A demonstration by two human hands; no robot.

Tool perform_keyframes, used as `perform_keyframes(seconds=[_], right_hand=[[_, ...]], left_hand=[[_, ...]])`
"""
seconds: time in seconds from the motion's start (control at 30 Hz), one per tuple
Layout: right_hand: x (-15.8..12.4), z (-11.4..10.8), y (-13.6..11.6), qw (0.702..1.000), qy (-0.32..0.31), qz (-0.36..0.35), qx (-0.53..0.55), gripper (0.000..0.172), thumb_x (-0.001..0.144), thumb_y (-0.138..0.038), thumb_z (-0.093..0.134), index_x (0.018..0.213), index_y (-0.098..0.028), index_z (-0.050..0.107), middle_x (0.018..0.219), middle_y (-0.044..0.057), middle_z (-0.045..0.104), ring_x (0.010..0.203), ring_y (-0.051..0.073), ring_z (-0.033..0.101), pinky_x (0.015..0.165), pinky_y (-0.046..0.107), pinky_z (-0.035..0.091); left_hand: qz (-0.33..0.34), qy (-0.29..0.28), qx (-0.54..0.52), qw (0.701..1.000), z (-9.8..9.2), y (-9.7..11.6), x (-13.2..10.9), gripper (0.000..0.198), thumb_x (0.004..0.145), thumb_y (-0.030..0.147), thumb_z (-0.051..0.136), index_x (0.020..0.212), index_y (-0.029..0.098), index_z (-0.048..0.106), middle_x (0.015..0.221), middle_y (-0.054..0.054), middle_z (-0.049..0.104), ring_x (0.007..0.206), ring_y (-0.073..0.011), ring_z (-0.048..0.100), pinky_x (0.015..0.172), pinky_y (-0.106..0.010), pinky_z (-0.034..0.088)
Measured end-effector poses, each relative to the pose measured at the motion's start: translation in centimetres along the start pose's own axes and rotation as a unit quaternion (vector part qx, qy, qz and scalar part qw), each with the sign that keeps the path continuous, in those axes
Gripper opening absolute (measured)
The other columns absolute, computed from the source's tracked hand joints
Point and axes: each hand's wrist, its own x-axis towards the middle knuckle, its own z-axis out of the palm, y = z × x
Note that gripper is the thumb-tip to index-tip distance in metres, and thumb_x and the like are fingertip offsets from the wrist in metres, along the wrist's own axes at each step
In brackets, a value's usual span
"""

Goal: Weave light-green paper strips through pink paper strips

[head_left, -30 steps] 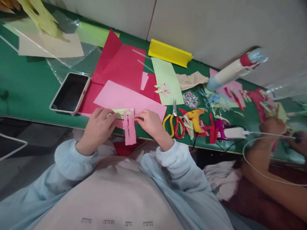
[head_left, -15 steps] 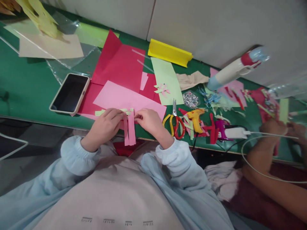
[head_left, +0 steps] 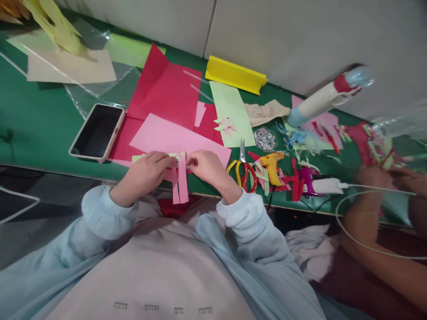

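Observation:
Pink paper strips hang over the table's front edge, woven at the top with a light green paper strip. My left hand is closed on the woven part from the left, its fingertips partly hidden. On the other side my right hand pinches with thumb and index finger at the right edge of the strips. A pink sheet lies just beyond both hands, over red paper. Further back, a small woven pink and green paper piece rests on a light green sheet.
Right of my hands lie scissors, a yellow glue gun, paper scraps and a tub of googly eyes. A phone is at left, a bottle at back right. A co-worker's hands work at far right.
My hands and the pink strips stay almost in place, with only slight shifts. At far right the co-worker's hands have moved, and the green strip held up there has lowered.

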Motion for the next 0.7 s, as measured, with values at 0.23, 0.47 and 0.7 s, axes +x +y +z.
perform_keyframes(seconds=[0.23,0.47,0.7], right_hand=[[-0.3,0.6,0.6,1.000,0.014,-0.015,0.011,0.010,0.082,-0.014,0.068,0.084,-0.020,0.074,0.090,0.004,0.071,0.084,0.018,0.064,0.071,0.027,0.041],[-0.5,0.8,0.6,1.000,0.015,-0.022,0.013,0.011,0.084,-0.013,0.066,0.086,-0.020,0.074,0.092,0.003,0.069,0.088,0.018,0.063,0.072,0.028,0.041],[-0.7,1.1,0.5,0.999,0.035,-0.038,0.004,0.018,0.085,-0.009,0.060,0.086,-0.019,0.075,0.094,0.006,0.068,0.091,0.020,0.063,0.077,0.029,0.044]], left_hand=[[0.020,-0.029,0.059,0.998,-0.2,0.1,0.5,0.040,0.095,0.015,0.038,0.121,0.017,0.068,0.111,-0.015,0.068,0.101,-0.0292,0.064,0.087,-0.046,0.055],[0.021,-0.036,0.076,0.996,-0.2,0.4,0.5,0.036,0.095,0.017,0.041,0.119,0.017,0.069,0.112,-0.015,0.068,0.103,-0.0307,0.064,0.087,-0.046,0.056],[0.017,-0.052,0.083,0.995,-0.5,0.5,0.7,0.033,0.096,0.017,0.043,0.112,0.019,0.071,0.110,-0.013,0.069,0.098,-0.0280,0.065,0.085,-0.043,0.055]])
